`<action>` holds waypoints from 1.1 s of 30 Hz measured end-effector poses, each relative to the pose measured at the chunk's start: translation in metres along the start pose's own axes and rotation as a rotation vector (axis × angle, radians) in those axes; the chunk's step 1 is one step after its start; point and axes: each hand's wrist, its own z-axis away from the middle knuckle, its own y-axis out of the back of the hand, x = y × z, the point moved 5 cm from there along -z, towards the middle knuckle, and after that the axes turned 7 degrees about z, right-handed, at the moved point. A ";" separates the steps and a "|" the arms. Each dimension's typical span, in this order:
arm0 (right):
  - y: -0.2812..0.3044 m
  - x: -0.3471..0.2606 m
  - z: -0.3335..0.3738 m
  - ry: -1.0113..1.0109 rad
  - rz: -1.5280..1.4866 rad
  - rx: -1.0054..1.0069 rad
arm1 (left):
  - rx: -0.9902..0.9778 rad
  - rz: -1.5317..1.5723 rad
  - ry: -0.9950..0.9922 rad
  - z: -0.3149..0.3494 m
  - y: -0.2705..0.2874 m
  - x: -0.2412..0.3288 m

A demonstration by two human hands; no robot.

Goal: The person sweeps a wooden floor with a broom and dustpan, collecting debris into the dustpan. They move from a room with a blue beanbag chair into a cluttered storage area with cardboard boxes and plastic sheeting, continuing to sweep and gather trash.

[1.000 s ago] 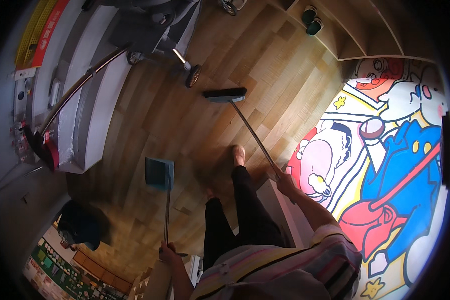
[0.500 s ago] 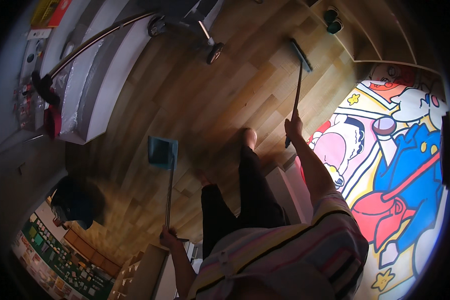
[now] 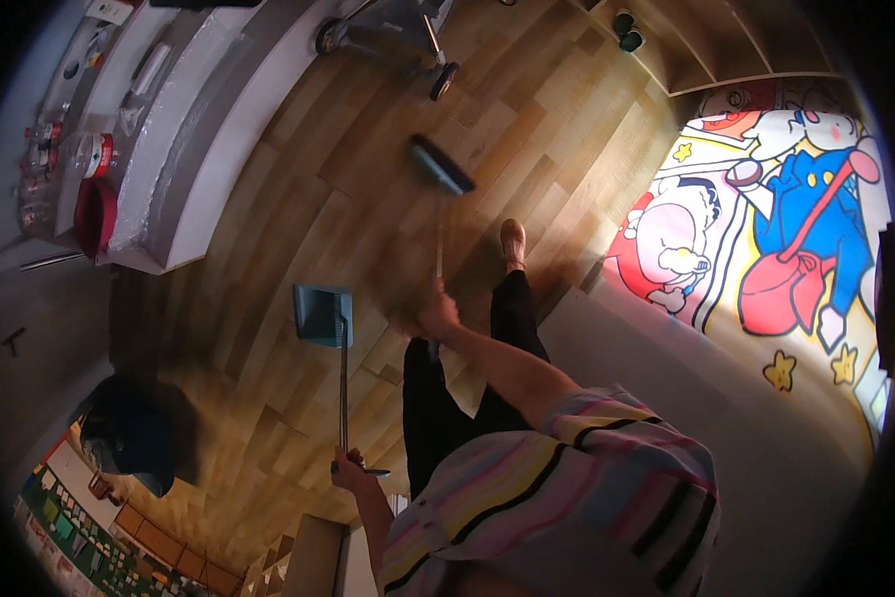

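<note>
My left hand (image 3: 348, 470) is closed round the top of the long handle of a blue-grey dustpan (image 3: 311, 316), whose pan lies at the wood floor left of my feet. In front of my body, my right hand (image 3: 438, 316) grips the handle of a broom (image 3: 442, 167). Its dark-bristled, blue-grey head is ahead of the dustpan, over the floor, slightly blurred. The two tools are apart. Part of the broom handle is hidden in and behind my right hand.
White shelving (image 3: 223, 129) with a red dustpan-like scoop (image 3: 94, 219) stands at the left. A wheeled frame (image 3: 444, 80) is ahead. Wooden shelves (image 3: 716, 75) and a lit cartoon panel (image 3: 766, 229) border the right. A dark bin-like object (image 3: 134, 433) stands lower left.
My right hand has swung the broom leftward from the right side to in front of me. The dustpan in my left hand has barely moved. The view has shifted somewhat.
</note>
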 end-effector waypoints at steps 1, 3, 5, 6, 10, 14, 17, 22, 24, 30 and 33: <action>-0.023 -0.008 0.009 0.032 -0.007 0.018 | -0.010 0.003 0.007 -0.012 0.005 0.003; -0.061 -0.018 0.017 0.073 0.005 0.009 | -0.008 0.009 0.021 -0.031 0.019 0.007; -0.086 -0.027 0.025 0.095 0.031 -0.035 | -0.047 0.032 0.004 -0.047 0.028 0.014; -0.087 -0.024 0.027 0.103 -0.023 -0.030 | -0.071 0.040 -0.004 -0.053 0.030 0.017; -0.031 -0.013 0.070 0.321 -0.266 0.105 | -0.036 -0.035 -0.012 -0.066 0.029 0.029; 0.012 0.047 0.091 0.113 -0.314 0.230 | -0.034 -0.055 -0.018 -0.076 0.028 0.036; 0.043 0.111 0.067 -0.091 -0.364 0.435 | -0.038 -0.093 0.010 -0.079 0.028 0.033; 0.102 0.190 -0.010 -0.088 -0.255 0.710 | -0.035 -0.081 -0.026 -0.066 0.026 0.051; 0.119 0.212 -0.040 -0.163 -0.344 0.682 | -0.013 -0.090 -0.017 -0.069 0.025 0.056; 0.022 0.151 -0.065 -0.143 -0.593 0.511 | -0.015 -0.045 -0.001 -0.088 0.034 0.062; -0.055 0.024 -0.023 -0.058 -0.885 0.361 | 0.002 -0.008 0.031 -0.121 0.054 0.059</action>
